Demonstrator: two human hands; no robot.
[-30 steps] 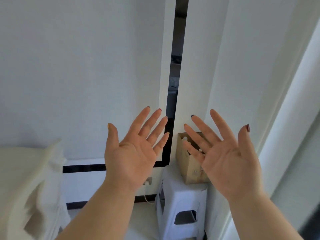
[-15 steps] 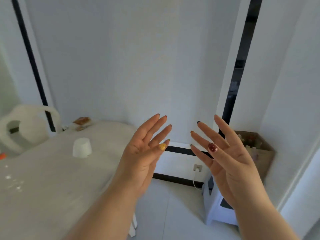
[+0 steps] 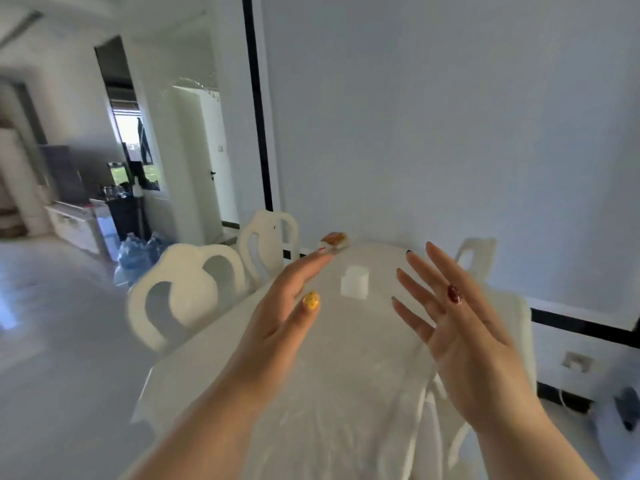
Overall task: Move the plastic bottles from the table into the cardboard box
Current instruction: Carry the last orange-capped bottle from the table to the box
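Both hands, left hand (image 3: 277, 327) & right hand (image 3: 464, 337), splayed w/ empty grip; view swung from box to counter (image 3: 346, 393) mid-frame, no bottles visible yet.

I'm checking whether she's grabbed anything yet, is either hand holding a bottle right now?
No, the left hand and right hand are both open and empty, fingers spread above the table.
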